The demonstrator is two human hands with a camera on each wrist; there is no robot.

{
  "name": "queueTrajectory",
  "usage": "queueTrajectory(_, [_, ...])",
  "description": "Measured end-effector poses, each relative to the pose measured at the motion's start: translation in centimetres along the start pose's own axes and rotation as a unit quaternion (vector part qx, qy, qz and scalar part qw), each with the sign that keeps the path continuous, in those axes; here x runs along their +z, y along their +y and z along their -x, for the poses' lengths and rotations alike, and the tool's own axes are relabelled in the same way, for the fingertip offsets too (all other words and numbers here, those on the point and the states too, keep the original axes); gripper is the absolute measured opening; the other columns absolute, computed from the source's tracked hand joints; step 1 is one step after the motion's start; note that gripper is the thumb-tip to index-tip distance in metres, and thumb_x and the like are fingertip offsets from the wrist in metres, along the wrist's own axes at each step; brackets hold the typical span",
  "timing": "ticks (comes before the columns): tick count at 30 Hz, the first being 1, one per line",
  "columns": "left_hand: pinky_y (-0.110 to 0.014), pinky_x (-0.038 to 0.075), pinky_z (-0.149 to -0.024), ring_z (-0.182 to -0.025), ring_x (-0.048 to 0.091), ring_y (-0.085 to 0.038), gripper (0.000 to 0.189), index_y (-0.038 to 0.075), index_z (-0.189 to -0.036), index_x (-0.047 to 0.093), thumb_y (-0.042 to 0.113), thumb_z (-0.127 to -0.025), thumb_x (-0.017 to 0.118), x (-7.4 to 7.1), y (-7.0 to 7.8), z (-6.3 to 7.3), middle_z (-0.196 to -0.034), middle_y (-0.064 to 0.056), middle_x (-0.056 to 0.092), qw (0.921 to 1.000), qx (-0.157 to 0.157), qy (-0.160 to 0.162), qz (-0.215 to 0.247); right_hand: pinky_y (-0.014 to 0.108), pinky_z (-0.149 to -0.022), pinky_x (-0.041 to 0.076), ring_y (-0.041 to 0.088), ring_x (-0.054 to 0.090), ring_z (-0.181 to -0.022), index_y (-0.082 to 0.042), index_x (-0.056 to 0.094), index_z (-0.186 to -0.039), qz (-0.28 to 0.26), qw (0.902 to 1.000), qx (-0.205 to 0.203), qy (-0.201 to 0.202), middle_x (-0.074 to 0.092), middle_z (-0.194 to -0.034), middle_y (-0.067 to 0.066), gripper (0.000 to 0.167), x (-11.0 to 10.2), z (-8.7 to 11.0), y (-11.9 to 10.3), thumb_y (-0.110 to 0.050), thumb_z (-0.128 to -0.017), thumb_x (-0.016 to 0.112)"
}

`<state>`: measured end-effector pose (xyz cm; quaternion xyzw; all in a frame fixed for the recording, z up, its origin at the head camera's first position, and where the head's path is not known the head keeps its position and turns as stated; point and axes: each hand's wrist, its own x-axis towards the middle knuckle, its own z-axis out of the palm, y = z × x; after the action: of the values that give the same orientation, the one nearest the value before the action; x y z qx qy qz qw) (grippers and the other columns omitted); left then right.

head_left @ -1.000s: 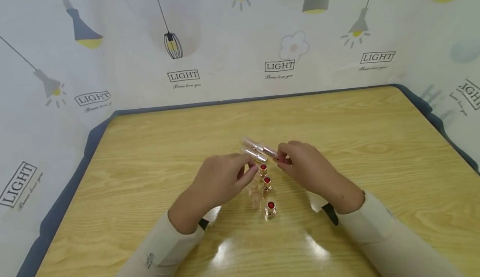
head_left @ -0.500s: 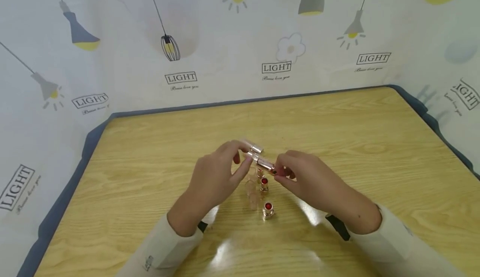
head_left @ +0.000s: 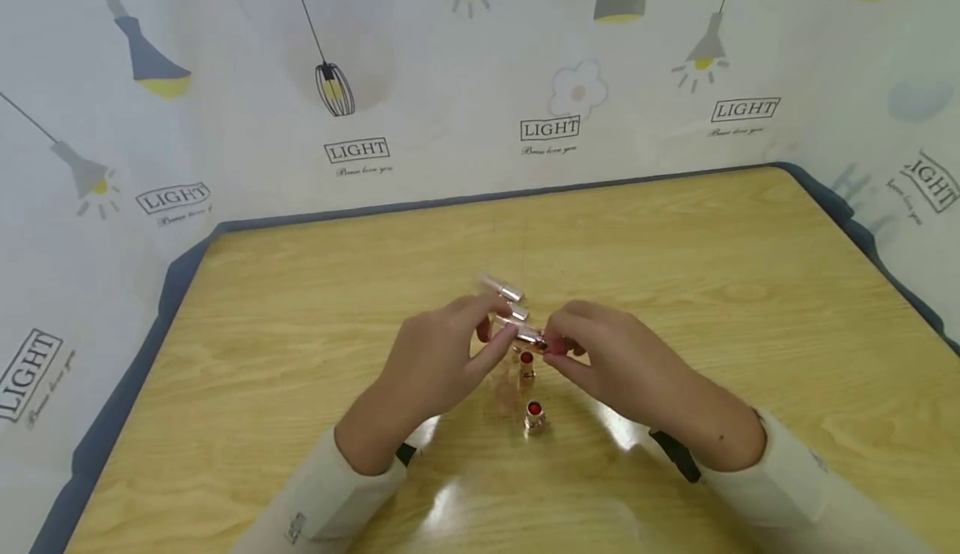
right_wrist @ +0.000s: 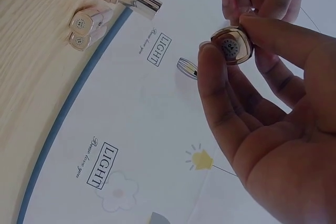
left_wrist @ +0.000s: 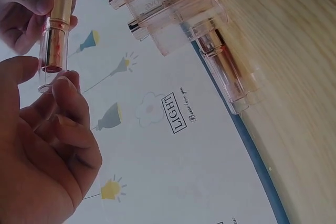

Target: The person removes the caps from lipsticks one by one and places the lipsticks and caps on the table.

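Both hands hold one gold lipstick (left_wrist: 53, 51) between them in front of me. My right hand (head_left: 617, 354) pinches its gold base (right_wrist: 231, 49), whose round label faces the right wrist camera. At the other end, my left hand (head_left: 442, 350) pinches the clear cap (left_wrist: 45, 82), which surrounds the lipstick's upper part. Near the hands, a lipstick (head_left: 527, 364) and another uncapped lipstick (head_left: 534, 416) stand upright with red tips showing. Clear caps (head_left: 504, 394) stand to their left, partly behind the left hand's fingers.
Beyond the hands lie a capped lipstick (head_left: 504, 289) and a second one (head_left: 517, 312), partly covered by the left fingers. The wooden table (head_left: 337, 271) meets a lamp-printed backdrop (head_left: 450, 121) along its back and sides.
A second ago the hands were apart, with the right fingers at a lipstick. The left hand has since come to it, and the hands are now closer together and slightly nearer me.
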<state>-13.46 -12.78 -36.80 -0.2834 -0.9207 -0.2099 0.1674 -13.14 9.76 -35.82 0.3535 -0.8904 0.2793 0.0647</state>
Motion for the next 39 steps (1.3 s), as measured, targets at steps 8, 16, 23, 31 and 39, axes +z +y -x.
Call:
queueTrajectory(8, [-0.019,0.030,-0.046,-0.053,0.039,-0.002,0.021,0.022,-0.103,0.069,0.039,-0.091,0.073,0.16,-0.22,0.01,-0.075,0.009,0.056,0.9999,0.013,0.004,-0.003,0.028,-0.070,0.056,0.008,0.062,-0.078,-0.016,0.059,-0.085,-0.002,1.0000,0.000,-0.002,0.061,-0.084,-0.008,0.021,0.11,-0.09,0.30,-0.007,-0.086,0.078])
queueTrajectory(16, [-0.017,0.031,-0.047,-0.057,0.044,-0.003,0.023,0.021,-0.103,0.068,0.039,-0.088,0.076,0.24,-0.24,-0.04,-0.077,0.008,0.059,0.9991,0.034,0.025,0.007,0.028,-0.072,0.058,0.009,0.066,-0.081,-0.008,0.060,-0.114,-0.030,0.9993,0.020,-0.006,0.069,-0.093,-0.002,0.033,-0.03,-0.30,0.45,-0.005,-0.086,0.077])
queueTrajectory(23, [-0.017,0.032,-0.047,-0.057,0.046,-0.003,0.025,0.021,-0.103,0.069,0.038,-0.088,0.077,0.29,-0.25,0.04,-0.077,0.008,0.061,0.9985,0.043,0.034,0.000,0.030,-0.074,0.058,0.010,0.067,-0.085,-0.007,0.064,-0.126,-0.004,0.9995,0.026,-0.019,0.071,-0.101,0.000,0.042,0.11,-0.25,0.45,-0.011,-0.086,0.078])
queueTrajectory(31, [-0.015,0.032,-0.047,-0.058,0.048,-0.002,0.025,0.020,-0.102,0.069,0.039,-0.088,0.077,0.37,-0.27,0.11,-0.079,0.006,0.064,0.9984,0.048,0.030,0.001,0.026,-0.069,0.053,0.005,0.061,-0.081,-0.014,0.072,-0.107,0.052,0.9971,0.037,-0.041,0.067,-0.091,-0.009,0.021,0.44,-0.12,0.65,-0.023,-0.088,0.078])
queueTrajectory(39, [-0.014,0.031,-0.048,-0.058,0.048,-0.003,0.026,0.019,-0.101,0.070,0.041,-0.087,0.076,0.58,-0.41,0.13,-0.080,0.006,0.063,0.9981,0.054,0.030,-0.003,0.022,-0.064,0.049,0.003,0.059,-0.077,-0.015,0.071,-0.106,0.057,0.9955,0.047,-0.058,0.067,-0.089,-0.010,0.021,0.53,-0.25,0.57,-0.026,-0.088,0.077])
